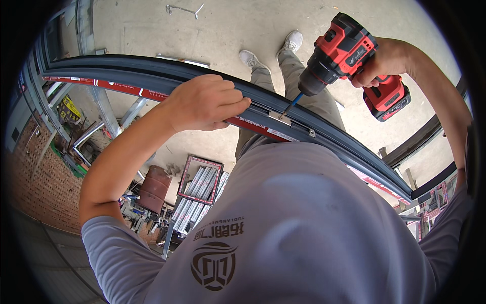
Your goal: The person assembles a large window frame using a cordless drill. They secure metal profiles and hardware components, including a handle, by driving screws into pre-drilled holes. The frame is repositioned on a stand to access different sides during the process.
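Concrete floor below. Right hand wraps closed round the red drill; bit slants from that grip to a metal plate on the dark frame. Left hand clasps the frame, left of the plate. Risk: tilted bit may skid toward left hand. Shirt crowds behind the grips; shoes beyond.

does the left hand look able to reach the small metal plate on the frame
Probably yes: the left hand is just left of the metal plate, though the drill bit over that plate is partly in the way.
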Available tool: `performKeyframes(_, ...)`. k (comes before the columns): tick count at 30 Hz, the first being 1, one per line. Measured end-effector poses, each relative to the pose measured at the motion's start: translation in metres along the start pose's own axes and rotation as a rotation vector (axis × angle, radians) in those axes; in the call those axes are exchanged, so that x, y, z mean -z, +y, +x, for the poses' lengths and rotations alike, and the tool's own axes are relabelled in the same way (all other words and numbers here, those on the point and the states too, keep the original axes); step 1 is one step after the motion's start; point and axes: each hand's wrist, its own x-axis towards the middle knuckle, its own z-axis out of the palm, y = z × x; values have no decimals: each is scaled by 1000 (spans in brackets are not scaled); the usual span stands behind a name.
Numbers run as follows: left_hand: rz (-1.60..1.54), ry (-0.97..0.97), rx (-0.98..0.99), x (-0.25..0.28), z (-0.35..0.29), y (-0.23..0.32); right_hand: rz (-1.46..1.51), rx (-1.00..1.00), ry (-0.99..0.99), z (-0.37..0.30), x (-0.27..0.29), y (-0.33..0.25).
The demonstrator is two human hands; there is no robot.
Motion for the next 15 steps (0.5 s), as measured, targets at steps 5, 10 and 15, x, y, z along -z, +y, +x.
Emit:
performKeyframes(5, -11, 67, -14, -3, 2, 1, -100, -9, 17, 0, 2, -2)
performKeyframes(10, -10, 66, -12, -2, 2, 0, -106, -10, 7, 1, 3, -4)
performKeyframes(15, 2, 7, 0, 1, 0, 0, -116, -10, 14, 2, 4, -4)
